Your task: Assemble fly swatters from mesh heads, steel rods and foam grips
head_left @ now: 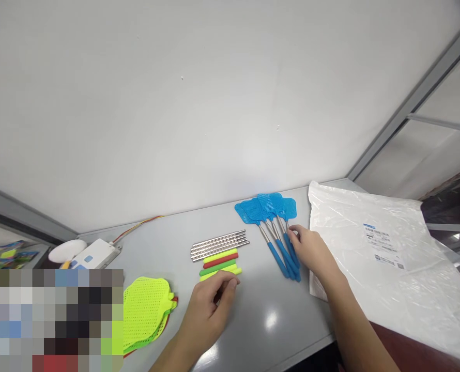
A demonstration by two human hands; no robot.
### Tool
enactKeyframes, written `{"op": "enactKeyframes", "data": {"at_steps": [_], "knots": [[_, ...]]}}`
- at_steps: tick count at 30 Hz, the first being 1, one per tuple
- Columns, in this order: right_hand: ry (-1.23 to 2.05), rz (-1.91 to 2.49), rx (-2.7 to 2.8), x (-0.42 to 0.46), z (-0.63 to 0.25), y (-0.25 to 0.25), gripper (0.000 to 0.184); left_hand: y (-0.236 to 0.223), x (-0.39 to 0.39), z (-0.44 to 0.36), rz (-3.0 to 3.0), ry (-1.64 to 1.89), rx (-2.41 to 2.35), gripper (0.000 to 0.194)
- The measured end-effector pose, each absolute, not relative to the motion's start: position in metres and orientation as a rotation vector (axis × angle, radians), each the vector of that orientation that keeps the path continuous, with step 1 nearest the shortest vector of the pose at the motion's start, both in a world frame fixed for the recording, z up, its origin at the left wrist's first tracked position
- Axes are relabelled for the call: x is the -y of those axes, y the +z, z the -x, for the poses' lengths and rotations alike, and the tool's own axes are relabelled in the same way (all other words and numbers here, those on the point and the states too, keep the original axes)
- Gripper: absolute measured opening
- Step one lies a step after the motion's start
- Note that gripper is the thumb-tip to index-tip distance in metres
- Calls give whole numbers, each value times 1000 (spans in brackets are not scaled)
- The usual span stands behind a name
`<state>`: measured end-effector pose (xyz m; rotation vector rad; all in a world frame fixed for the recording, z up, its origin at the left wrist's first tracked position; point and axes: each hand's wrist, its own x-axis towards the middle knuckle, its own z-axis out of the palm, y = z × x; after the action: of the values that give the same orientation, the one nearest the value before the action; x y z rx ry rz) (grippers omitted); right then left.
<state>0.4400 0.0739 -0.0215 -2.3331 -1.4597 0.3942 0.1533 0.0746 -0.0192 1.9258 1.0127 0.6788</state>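
My right hand [311, 250] rests on the grey table [261, 320], its fingertips touching the blue handles of several assembled blue fly swatters [271, 217] that lie fanned out in front of it. The fingers are loosely apart and hold nothing. My left hand [210, 305] lies curled on the table with its fingertips at the nearest of several coloured handle sleeves [220, 262], in yellow, red and green. Whether it pinches one I cannot make out. Several bare metal rods [219, 244] lie side by side just behind the sleeves.
A stack of neon yellow swatter heads [147, 307] lies at the left. A large white plastic bag [385, 253] with a label covers the right. A white device with coloured wires [96, 253] sits at the back left. A white wall stands close behind.
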Motion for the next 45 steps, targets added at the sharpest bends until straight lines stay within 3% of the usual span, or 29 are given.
{"op": "enactKeyframes", "data": {"at_steps": [9, 17, 25, 35, 39, 45], "knots": [[478, 2248, 1467, -47, -433, -32, 33, -22, -78, -209, -2319, 357, -800, 19], [467, 2206, 1525, -43, -427, -35, 35, -39, -88, -269, -2403, 335, -838, 45], [510, 2125, 1593, -37, -424, -30, 37, -35, -90, -267, -2365, 319, -828, 47], [385, 2088, 1620, -32, -419, -30, 38, -17, -83, -205, -2655, 295, -702, 21], [328, 2019, 1843, -48, -401, -17, 35, -22, -82, -156, -2793, 405, -878, 25], [288, 1803, 2440, -112, -353, 5, 27, -41, -51, -102, -2537, 689, -1276, 19]]}}
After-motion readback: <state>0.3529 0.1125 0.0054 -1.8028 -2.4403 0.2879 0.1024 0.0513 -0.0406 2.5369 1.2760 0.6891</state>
